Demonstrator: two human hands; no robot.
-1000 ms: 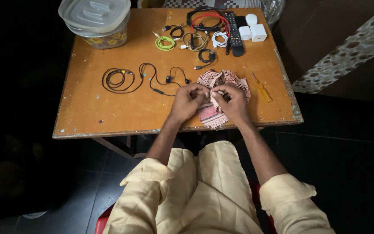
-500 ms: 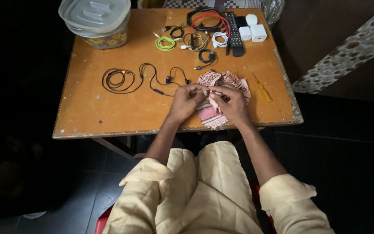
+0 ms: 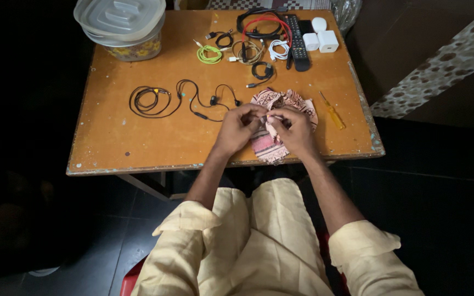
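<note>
My left hand and my right hand meet over a pink patterned cloth near the front edge of an orange wooden table. Both hands pinch a small object with the cloth between the fingertips; what the object is cannot be made out. A black wired earphone lies on the table just left of my left hand, its cord coiled at the far end. A yellow-handled screwdriver lies just right of the cloth.
At the back left stand stacked plastic containers with lids. Along the back lie a green cable coil, several other coiled cables, a black remote and white chargers. Dark floor surrounds the table.
Both hands stay over the cloth with only small finger movements. Nothing else on the table has moved.
</note>
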